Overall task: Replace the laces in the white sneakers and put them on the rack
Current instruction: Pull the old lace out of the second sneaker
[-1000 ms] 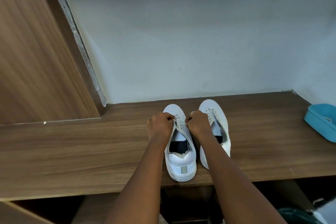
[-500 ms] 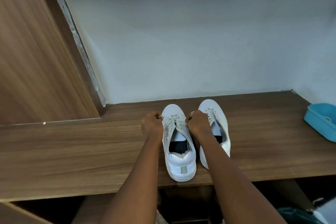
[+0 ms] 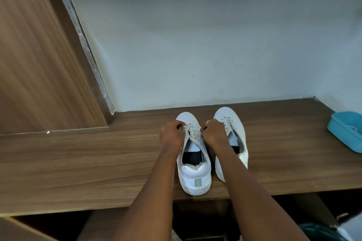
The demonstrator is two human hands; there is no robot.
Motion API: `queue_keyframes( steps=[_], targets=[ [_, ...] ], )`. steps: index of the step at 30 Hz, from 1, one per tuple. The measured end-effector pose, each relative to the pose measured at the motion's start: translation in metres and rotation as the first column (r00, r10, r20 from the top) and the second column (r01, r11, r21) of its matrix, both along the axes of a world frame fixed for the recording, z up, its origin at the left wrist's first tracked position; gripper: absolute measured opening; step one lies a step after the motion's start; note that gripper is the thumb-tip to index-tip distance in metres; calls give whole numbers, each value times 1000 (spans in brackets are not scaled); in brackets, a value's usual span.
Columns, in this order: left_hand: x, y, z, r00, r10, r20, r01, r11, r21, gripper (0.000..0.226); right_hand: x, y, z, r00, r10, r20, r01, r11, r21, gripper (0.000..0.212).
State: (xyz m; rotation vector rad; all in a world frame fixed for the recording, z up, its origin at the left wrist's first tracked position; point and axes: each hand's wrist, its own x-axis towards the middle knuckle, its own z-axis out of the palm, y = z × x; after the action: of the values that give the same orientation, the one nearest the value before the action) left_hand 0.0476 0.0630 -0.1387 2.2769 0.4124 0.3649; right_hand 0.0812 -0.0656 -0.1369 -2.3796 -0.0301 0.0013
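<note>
Two white sneakers stand side by side, toes toward the wall, on a brown wooden shelf (image 3: 98, 162). On the left sneaker (image 3: 194, 174) a white lace (image 3: 191, 130) crosses the eyelets near the toe. My left hand (image 3: 171, 135) pinches one end of that lace at the shoe's left side. My right hand (image 3: 213, 133) grips the other end at its right side, fingers curled. The right sneaker (image 3: 235, 129) is partly hidden behind my right hand and forearm; its eyelets look unlaced.
A blue plastic tub (image 3: 346, 131) sits at the shelf's right end. A wooden side panel (image 3: 39, 64) rises on the left and a pale wall (image 3: 195, 45) closes the back. Dark space and a teal object (image 3: 321, 231) lie below the shelf.
My left hand moved out to the left, drawing the lace, then came back close to the left sneaker's eyelets. My right hand stayed almost still.
</note>
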Motion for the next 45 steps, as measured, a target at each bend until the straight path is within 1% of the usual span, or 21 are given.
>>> queue_keyframes(
  steps=[1, 3, 4, 6, 7, 8, 10, 13, 14, 16, 19, 21, 28, 31, 33, 34, 36, 38, 40, 43, 45],
  targets=[
    [2, 2, -2, 999, 52, 11, -51, 993, -108, 23, 0, 0, 0, 1000, 1, 0, -1, 1000, -6, 22],
    [6, 5, -5, 988, 154, 26, -135, 926, -352, 19, 1, 0, -1, 1000, 2, -5, -2, 1000, -12, 22],
    [7, 6, -4, 978, 205, 25, -175, 889, -423, 18, 1, 0, -1, 1000, 0, -10, -1, 1000, -14, 22],
    [7, 9, -4, 962, 274, 11, -239, 856, -459, 18, 3, 0, -2, 1000, -2, -15, 2, 1000, -13, 21],
    [7, 11, -5, 959, 282, 3, -254, 867, -429, 20, 3, 0, -2, 1000, -3, -17, 2, 1000, -9, 21],
    [7, 12, -5, 962, 274, -11, -259, 897, -358, 22, 4, 0, -3, 1000, -3, -18, 3, 1000, -7, 21],
    [4, 12, -4, 976, 213, -43, -217, 963, -158, 29, 5, 1, -4, 1000, -6, -21, 6, 1000, -4, 21],
    [1, 11, 2, 999, 24, -41, -21, 998, 67, 44, 6, 1, -4, 1000, -14, -24, 14, 1000, -6, 21],
    [0, 10, 3, 998, -51, -42, 56, 992, 114, 47, 6, 1, -4, 1000, -14, -26, 14, 1000, -13, 20],
    [-1, 6, 3, 986, -152, -68, 162, 972, 170, 45, 6, 1, -5, 1000, -9, -24, 9, 1000, -26, 17],
    [0, 1, 5, 985, -138, -104, 155, 972, 176, 34, 6, 1, -6, 1000, -9, -20, 9, 1000, -20, 15],
    [0, 0, 5, 991, -100, -84, 111, 985, 135, 31, 7, 1, -7, 1000, -13, -16, 13, 1000, -9, 16],
    [4, 1, -1, 999, 28, -20, -30, 993, -114, 23, 8, 1, -8, 1000, -3, -8, 3, 1000, -15, 18],
    [8, 3, -3, 994, 113, 15, -99, 923, -372, 20, 8, 0, -8, 1000, -8, -12, 8, 1000, -15, 17],
    [7, 4, -2, 982, 188, 8, -164, 874, -457, 20, 9, 1, -9, 1000, -13, -17, 13, 1000, -2, 18],
    [7, 6, -3, 978, 210, 5, -187, 879, -439, 20, 9, 1, -9, 1000, -15, -20, 15, 1000, 1, 18],
    [6, 9, -4, 980, 198, -5, -190, 938, -288, 23, 9, 1, -9, 1000, -15, -24, 14, 1000, -3, 18],
    [3, 10, -1, 990, 134, -40, -138, 985, -107, 28, 9, 1, -8, 1000, -10, -28, 9, 1000, -15, 18],
    [2, 11, 0, 998, 39, -58, -38, 999, 14, 37, 9, 2, -7, 1000, -11, -30, 10, 1000, -25, 18],
    [1, 7, 2, 991, -111, -73, 117, 989, 90, 40, 9, 2, -8, 1000, -17, -19, 16, 999, -28, 18],
    [1, 4, 2, 985, -141, -101, 150, 984, 94, 34, 9, 2, -8, 1000, -19, -13, 19, 1000, -20, 19]
  ],
)
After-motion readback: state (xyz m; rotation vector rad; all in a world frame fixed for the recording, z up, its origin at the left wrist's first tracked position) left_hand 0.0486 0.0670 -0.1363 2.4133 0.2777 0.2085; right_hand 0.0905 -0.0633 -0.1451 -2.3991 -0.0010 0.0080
